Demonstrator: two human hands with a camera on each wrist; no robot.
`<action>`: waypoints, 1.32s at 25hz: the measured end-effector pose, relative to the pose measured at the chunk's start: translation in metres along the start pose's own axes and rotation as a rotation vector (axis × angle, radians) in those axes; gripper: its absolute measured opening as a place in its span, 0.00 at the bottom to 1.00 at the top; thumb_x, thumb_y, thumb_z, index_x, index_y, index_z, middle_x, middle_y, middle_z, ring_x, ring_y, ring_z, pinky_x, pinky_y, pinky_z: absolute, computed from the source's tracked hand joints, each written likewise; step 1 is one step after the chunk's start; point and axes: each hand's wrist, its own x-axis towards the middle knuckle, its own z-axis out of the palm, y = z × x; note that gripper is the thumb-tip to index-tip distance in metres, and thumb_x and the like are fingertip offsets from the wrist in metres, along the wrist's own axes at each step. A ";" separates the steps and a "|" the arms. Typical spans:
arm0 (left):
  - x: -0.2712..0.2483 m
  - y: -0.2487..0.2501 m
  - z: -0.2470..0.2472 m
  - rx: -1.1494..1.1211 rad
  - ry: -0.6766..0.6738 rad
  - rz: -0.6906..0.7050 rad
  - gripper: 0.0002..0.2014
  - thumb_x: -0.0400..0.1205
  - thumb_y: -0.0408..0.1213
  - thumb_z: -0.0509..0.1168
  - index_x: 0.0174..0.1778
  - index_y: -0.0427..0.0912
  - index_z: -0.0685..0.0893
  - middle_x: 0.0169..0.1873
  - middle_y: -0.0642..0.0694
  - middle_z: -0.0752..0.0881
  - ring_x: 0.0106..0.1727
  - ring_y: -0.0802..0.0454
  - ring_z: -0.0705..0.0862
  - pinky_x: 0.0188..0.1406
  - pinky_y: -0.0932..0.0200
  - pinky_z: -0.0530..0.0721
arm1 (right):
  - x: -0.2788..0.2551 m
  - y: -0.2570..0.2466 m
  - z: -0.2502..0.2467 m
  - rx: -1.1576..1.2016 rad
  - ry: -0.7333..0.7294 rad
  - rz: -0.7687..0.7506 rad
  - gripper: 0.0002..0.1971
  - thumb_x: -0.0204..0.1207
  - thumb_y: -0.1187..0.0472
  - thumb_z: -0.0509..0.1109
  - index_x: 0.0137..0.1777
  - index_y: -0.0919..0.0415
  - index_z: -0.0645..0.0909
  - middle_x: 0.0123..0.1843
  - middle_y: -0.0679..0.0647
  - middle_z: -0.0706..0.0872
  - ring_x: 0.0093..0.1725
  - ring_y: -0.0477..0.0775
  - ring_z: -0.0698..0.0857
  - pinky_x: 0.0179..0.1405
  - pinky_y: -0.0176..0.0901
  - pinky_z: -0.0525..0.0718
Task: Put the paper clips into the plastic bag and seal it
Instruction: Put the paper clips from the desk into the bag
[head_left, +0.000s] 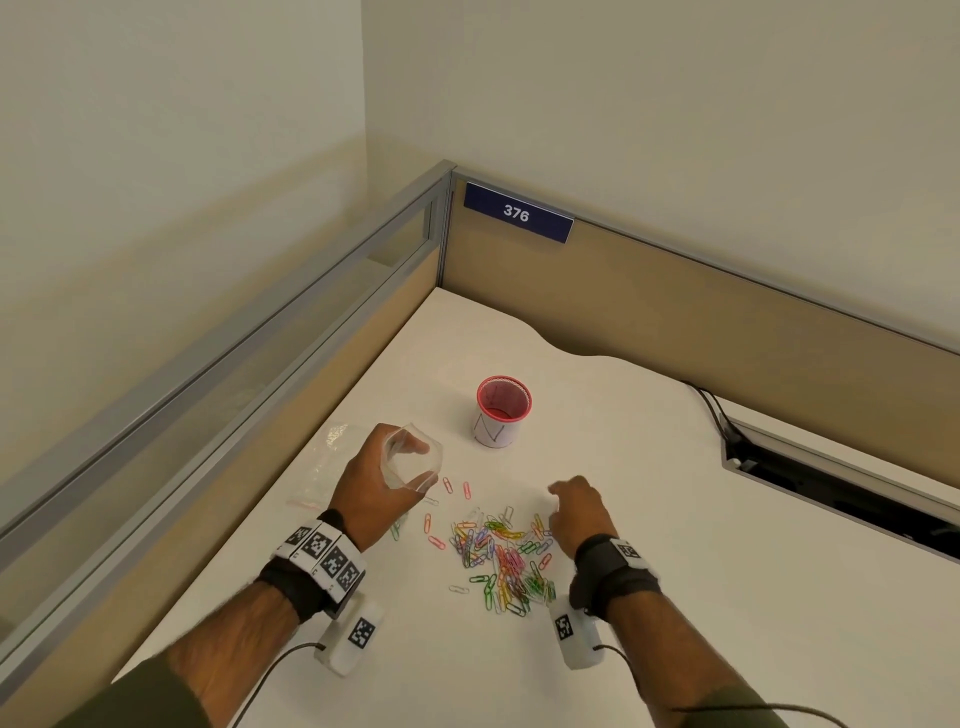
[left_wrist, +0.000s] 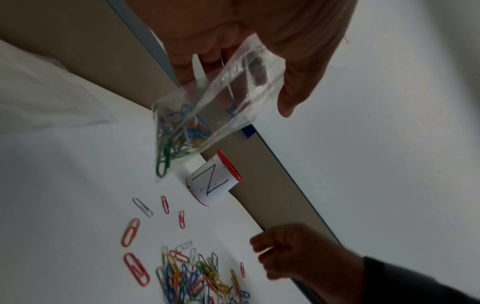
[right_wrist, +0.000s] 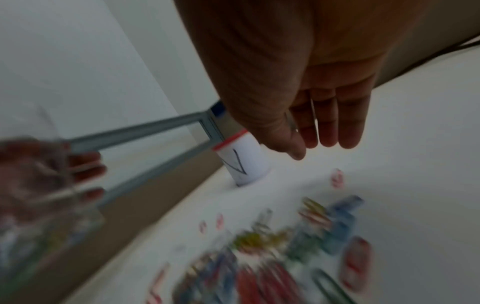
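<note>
A blue plate (head_left: 518, 213) on the far partition reads "376" in white, and the red-rimmed cup (head_left: 502, 411) standing on the white desk (head_left: 675, 519) carries a paper wrap with a hand-drawn "N" in black marker, legible in the left wrist view. Square black-and-white coded markers (head_left: 326, 554) line the bands on both wrists. The paper clips (head_left: 501, 551) are small wire clips coated in red, pink, blue, green, yellow, orange and white; most lie in a loose heap on the desk between the two forearms, with a few red and white ones scattered to the far left of the heap, toward the cup. The plastic bag (left_wrist: 207, 115) is clear and small, held above the desk left of the heap, with its mouth spread wide, and a cluster of blue, green and yellow clips sits in its lower end. The left hand (head_left: 382, 480) grasps the bag near its mouth, fingers on one side and thumb on the other, curled round the film. The right hand (head_left: 579, 512) hovers over the far right edge of the heap; in the right wrist view its fingers (right_wrist: 328, 123) are extended and close together, and something thin and grey shows beside the thumb, too blurred to identify. Another clear bag (head_left: 327, 467) lies flat on the desk, left of the left hand.
</note>
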 end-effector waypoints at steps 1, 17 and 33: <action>-0.002 0.000 -0.003 0.000 0.000 -0.004 0.19 0.74 0.36 0.78 0.55 0.48 0.78 0.56 0.51 0.86 0.66 0.55 0.83 0.72 0.46 0.79 | 0.001 0.004 0.010 -0.060 -0.037 0.010 0.20 0.78 0.68 0.61 0.69 0.60 0.76 0.69 0.60 0.73 0.70 0.61 0.73 0.69 0.53 0.77; -0.016 -0.003 -0.014 -0.029 -0.009 -0.008 0.20 0.73 0.37 0.78 0.56 0.49 0.78 0.57 0.50 0.86 0.67 0.54 0.83 0.74 0.42 0.78 | -0.056 -0.011 0.063 -0.093 -0.134 -0.037 0.37 0.64 0.43 0.79 0.71 0.54 0.71 0.67 0.56 0.70 0.69 0.60 0.71 0.63 0.56 0.82; -0.003 -0.005 -0.009 -0.016 0.016 -0.004 0.20 0.72 0.39 0.78 0.55 0.50 0.77 0.57 0.50 0.86 0.66 0.54 0.83 0.73 0.42 0.79 | -0.014 -0.041 0.067 -0.202 -0.034 -0.232 0.12 0.81 0.59 0.60 0.60 0.59 0.78 0.61 0.58 0.76 0.61 0.61 0.77 0.55 0.53 0.83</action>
